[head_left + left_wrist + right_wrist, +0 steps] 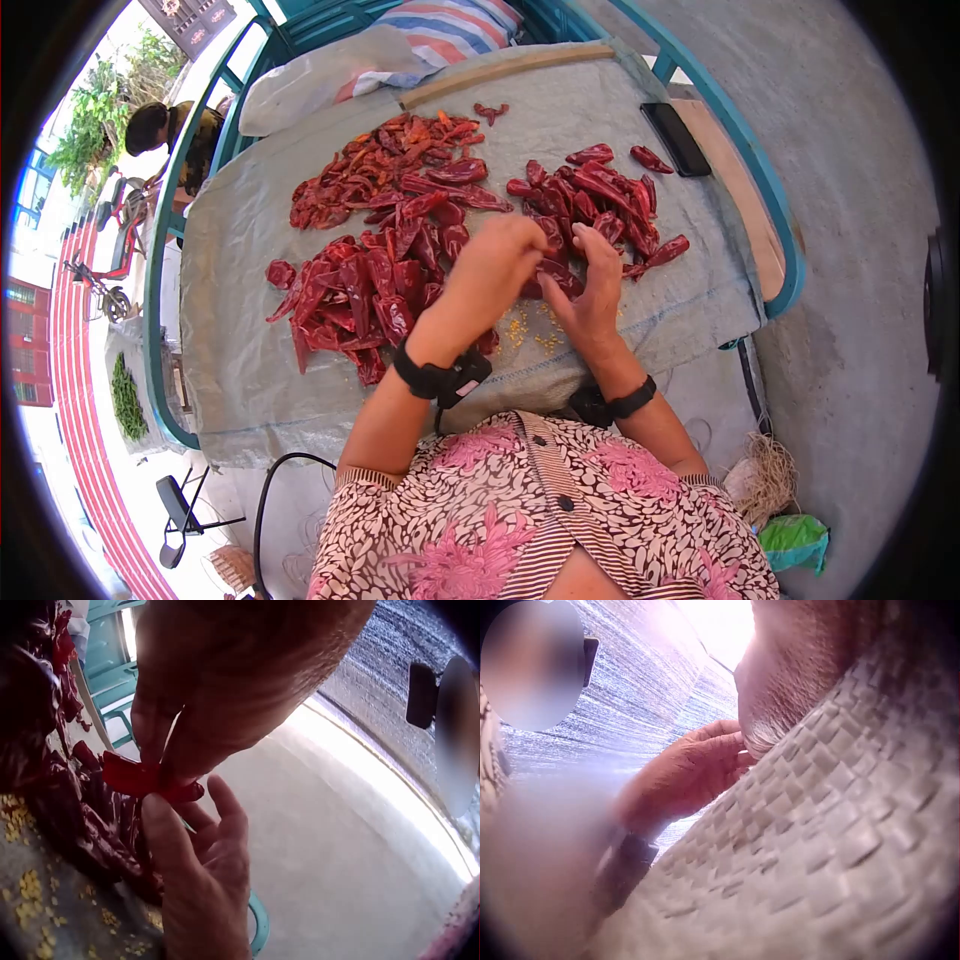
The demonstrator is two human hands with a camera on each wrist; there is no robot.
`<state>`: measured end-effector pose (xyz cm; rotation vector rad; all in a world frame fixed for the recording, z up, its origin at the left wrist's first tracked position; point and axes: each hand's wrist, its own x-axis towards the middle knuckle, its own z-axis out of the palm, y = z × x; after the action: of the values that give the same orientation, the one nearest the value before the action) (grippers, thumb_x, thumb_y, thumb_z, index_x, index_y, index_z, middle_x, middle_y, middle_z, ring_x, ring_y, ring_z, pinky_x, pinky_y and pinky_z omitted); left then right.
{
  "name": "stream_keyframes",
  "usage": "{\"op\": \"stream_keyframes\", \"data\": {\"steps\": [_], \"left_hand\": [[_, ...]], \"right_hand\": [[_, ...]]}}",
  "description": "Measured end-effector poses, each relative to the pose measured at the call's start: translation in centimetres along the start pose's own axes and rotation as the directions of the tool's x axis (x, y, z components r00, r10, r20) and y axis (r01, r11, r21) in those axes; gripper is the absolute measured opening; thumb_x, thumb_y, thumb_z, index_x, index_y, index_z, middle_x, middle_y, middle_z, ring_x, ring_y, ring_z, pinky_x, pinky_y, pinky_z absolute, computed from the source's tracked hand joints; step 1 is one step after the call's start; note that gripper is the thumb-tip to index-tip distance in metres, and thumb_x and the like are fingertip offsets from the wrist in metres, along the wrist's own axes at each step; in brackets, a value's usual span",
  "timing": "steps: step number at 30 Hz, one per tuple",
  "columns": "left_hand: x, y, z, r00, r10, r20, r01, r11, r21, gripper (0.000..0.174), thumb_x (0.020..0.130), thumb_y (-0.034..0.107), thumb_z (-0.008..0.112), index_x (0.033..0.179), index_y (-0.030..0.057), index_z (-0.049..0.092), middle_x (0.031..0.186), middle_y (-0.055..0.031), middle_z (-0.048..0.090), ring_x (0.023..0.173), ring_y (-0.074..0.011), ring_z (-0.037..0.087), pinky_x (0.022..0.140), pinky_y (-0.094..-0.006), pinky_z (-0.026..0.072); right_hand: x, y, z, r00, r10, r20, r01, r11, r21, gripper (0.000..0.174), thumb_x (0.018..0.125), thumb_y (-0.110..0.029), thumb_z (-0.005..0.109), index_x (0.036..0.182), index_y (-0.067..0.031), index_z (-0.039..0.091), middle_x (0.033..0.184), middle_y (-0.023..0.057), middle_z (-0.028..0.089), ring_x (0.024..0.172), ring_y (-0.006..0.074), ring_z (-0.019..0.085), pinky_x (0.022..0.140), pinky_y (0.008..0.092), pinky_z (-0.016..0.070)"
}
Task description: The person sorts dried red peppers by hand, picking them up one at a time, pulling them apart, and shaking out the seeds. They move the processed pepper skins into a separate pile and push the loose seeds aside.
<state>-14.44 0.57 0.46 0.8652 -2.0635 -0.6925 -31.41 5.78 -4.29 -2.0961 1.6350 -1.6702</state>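
My left hand bends over the near side of the pepper piles, fingers pointing down. In the left wrist view its fingertips pinch a bright red dried chili pepper. My right hand is close beside it, thumb and index finger spread apart. Its thumb tip is right at the pepper's lower edge. Dark red whole peppers lie just beyond the hands. Yellow seeds are scattered on the sheet below. In the right wrist view, the right hand partly hides the left hand's fingertips.
A woven sheet covers the teal-railed cart. Flattened peppers are heaped at left, with shriveled pieces behind. A phone lies at the right edge. Stuffed sacks sit at the back. Another person is beyond the left rail.
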Motion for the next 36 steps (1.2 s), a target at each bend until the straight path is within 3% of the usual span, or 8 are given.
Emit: {"op": "stream_keyframes", "data": {"steps": [4, 7, 8, 11, 17, 23, 32, 36], "left_hand": [[-0.4, 0.9, 1.3, 0.997, -0.067, 0.027, 0.069, 0.994, -0.08, 0.02, 0.087, 0.001, 0.071, 0.106, 0.005, 0.065, 0.103, -0.0139, 0.064, 0.104, -0.0353, 0.061, 0.086, -0.0421, 0.0513], [-0.5, -0.8, 0.5, 0.989, -0.079, -0.121, 0.098, 0.983, 0.155, 0.023, 0.085, 0.003, 0.072, 0.107, 0.0062, 0.067, 0.106, -0.0142, 0.064, 0.102, -0.0352, 0.061, 0.086, -0.0433, 0.0517], [-0.7, -1.8, -0.3, 0.989, -0.093, -0.114, 0.128, 0.923, 0.362, 0.027, 0.083, 0.004, 0.074, 0.109, 0.0081, 0.068, 0.111, -0.0139, 0.064, 0.102, -0.0358, 0.06, 0.088, -0.0442, 0.0513], [-0.3, -4.3, -1.6, 0.975, -0.112, -0.192, 0.203, 0.801, 0.563, 0.035, 0.08, 0.005, 0.075, 0.114, 0.0108, 0.07, 0.114, -0.0128, 0.065, 0.106, -0.0357, 0.059, 0.093, -0.0449, 0.0492], [1.3, -7.5, -1.0, 0.989, -0.05, -0.137, 0.136, 0.659, 0.74, 0.045, 0.079, 0.008, 0.072, 0.123, 0.0135, 0.07, 0.119, -0.0101, 0.066, 0.113, -0.0317, 0.057, 0.091, -0.0456, 0.0459], [2.6, -9.5, -0.4, 0.975, -0.187, -0.119, 0.202, 0.53, 0.823, 0.036, 0.08, 0.011, 0.073, 0.115, 0.0181, 0.074, 0.109, -0.0077, 0.064, 0.107, -0.0297, 0.057, 0.086, -0.0444, 0.0449], [2.5, -10.7, -0.3, 0.974, -0.129, -0.187, 0.227, 0.558, 0.798, 0.03, 0.082, 0.015, 0.074, 0.111, 0.0196, 0.075, 0.103, -0.0076, 0.062, 0.104, -0.0296, 0.057, 0.083, -0.044, 0.045], [2.6, -10.8, -0.2, 0.985, -0.138, -0.105, 0.161, 0.506, 0.847, 0.028, 0.083, 0.015, 0.072, 0.11, 0.0205, 0.075, 0.102, -0.0076, 0.062, 0.103, -0.0296, 0.056, 0.083, -0.0442, 0.0437]], "right_hand": [[-1.1, 1.9, 0.3, 0.996, -0.047, 0.082, 0.046, 0.999, 0.022, 0.051, 0.079, 0.001, 0.079, 0.127, -0.0056, 0.063, 0.12, 0.0118, 0.068, 0.102, 0.0309, 0.066, 0.093, 0.0414, 0.0476], [-1.0, 2.1, 0.0, 0.999, -0.042, 0.028, 0.042, 0.999, -0.01, 0.043, 0.082, 0.001, 0.077, 0.123, -0.0039, 0.063, 0.119, 0.0143, 0.067, 0.105, 0.0327, 0.064, 0.095, 0.0416, 0.0455], [-0.6, 1.5, -0.3, 1.0, -0.013, -0.007, 0.013, 0.999, -0.032, 0.042, 0.083, 0.0, 0.076, 0.123, -0.0038, 0.063, 0.12, 0.0148, 0.067, 0.107, 0.0332, 0.063, 0.097, 0.0421, 0.0445], [-0.7, 1.2, -0.6, 0.994, 0.035, -0.1, -0.046, 0.993, -0.107, 0.044, 0.09, -0.009, 0.073, 0.131, -0.0032, 0.059, 0.13, 0.0174, 0.063, 0.122, 0.0349, 0.056, 0.106, 0.0462, 0.0373], [-0.7, 1.4, -0.7, 0.997, -0.004, -0.075, -0.007, 0.991, -0.136, 0.05, 0.092, -0.016, 0.071, 0.138, -0.004, 0.055, 0.14, 0.0174, 0.058, 0.128, 0.0348, 0.051, 0.112, 0.049, 0.0328], [-0.7, 1.1, -0.6, 0.999, 0.012, -0.034, -0.016, 0.99, -0.137, 0.049, 0.093, -0.015, 0.07, 0.138, -0.0049, 0.055, 0.139, 0.0166, 0.059, 0.128, 0.0346, 0.052, 0.112, 0.0491, 0.0329], [-0.8, 1.3, -0.3, 1.0, 0.012, -0.026, -0.014, 0.997, -0.076, 0.047, 0.093, -0.013, 0.07, 0.137, -0.0045, 0.056, 0.138, 0.0167, 0.059, 0.127, 0.0347, 0.053, 0.11, 0.0465, 0.0354], [-0.8, 1.2, -0.1, 1.0, 0.009, -0.024, -0.01, 0.997, -0.079, 0.047, 0.093, -0.012, 0.07, 0.137, -0.0045, 0.056, 0.137, 0.0165, 0.06, 0.127, 0.0348, 0.053, 0.109, 0.046, 0.0359]]}}
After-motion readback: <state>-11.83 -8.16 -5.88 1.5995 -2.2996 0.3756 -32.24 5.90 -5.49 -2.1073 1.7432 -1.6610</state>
